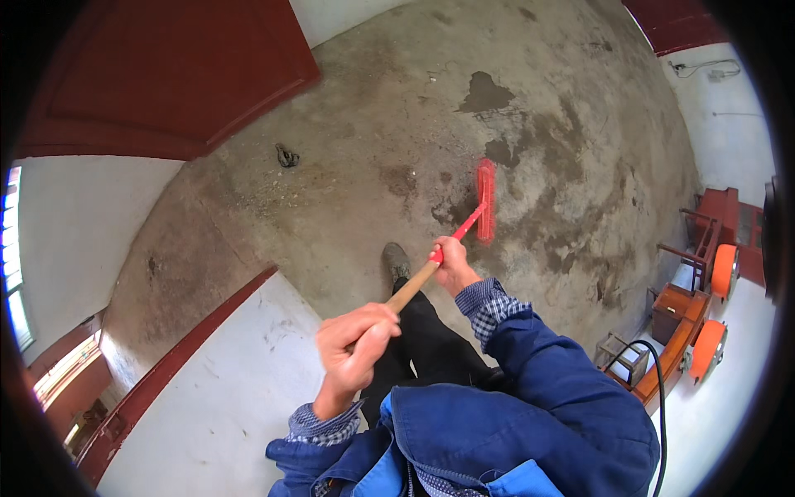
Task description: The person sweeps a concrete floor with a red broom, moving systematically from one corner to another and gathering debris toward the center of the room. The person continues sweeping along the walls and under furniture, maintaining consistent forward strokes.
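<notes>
A long-handled broom slants across the view, its wooden handle (412,289) running up to a red broom head (486,202) on the concrete floor (348,205). My left hand (357,348) is closed around the top end of the handle. Lower down, my right hand (452,264) grips it where the wood meets the red socket. The bristles lie beside dark, damp-looking patches. Loose grit and crumbs (279,196) are scattered to the left, near a small dark crumpled item (287,156).
A dark red door (168,74) stands at the upper left. A white wall (217,385) with a red edge is close on my left. Along the right wall are wooden furniture (674,310) and orange wheels (707,352). My shoe (396,261) is near the broom.
</notes>
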{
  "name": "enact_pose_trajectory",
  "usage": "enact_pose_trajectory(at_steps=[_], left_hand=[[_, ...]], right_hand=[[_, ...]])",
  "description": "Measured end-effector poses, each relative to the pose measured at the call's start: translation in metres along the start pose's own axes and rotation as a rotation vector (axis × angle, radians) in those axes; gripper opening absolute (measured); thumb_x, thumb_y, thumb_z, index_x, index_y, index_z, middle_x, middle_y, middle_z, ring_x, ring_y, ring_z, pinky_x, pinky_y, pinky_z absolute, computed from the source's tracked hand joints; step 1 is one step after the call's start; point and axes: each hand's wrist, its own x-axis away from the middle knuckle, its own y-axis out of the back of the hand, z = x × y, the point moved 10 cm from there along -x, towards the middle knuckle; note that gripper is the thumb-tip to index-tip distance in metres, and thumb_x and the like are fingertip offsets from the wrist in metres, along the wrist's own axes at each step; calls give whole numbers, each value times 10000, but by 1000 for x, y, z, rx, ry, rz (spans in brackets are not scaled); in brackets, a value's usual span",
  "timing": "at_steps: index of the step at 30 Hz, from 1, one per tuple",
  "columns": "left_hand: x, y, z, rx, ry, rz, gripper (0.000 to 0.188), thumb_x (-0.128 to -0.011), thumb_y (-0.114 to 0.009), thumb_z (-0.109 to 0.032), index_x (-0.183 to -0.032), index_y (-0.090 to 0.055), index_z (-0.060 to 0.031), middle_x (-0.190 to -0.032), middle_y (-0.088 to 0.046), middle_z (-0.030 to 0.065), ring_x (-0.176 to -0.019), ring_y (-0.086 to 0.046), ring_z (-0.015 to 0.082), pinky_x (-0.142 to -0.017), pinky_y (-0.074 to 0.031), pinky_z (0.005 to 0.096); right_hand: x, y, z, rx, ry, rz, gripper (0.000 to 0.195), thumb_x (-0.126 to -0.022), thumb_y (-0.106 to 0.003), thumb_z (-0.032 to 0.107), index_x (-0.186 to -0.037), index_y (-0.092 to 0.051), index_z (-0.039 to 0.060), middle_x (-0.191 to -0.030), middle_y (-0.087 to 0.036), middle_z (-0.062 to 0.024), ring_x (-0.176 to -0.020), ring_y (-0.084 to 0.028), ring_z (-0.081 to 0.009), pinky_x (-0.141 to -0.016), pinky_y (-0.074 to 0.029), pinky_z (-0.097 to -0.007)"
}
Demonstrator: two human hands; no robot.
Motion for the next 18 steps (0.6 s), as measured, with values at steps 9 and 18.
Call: enact_pose_trajectory(at_steps=[9, 18], left_hand=[[14, 38, -27, -88, -100, -247, 224, -887, -560, -72, -704, -596, 54, -583, -536, 83, -529, -483, 182, -598, -454, 353], [11, -2, -109, -479, -247, -146, 272, -869, -579, -144, -649, -572, 15, -521, -502, 67, -461, -455, 173, -537, -453, 367]], right_hand=[[-10, -107, -100, 181, -124, 297, 120, -874, -499, 78, -755, -487, 78, -656, -444, -42, -539, -461, -190, -460, -393, -373], [78, -206, -166, 345, -325, 587, 159, -782, -562, 63, -660, -460, 67, -602, -455, -58, -490, -473, -196, -410, -340, -364]])
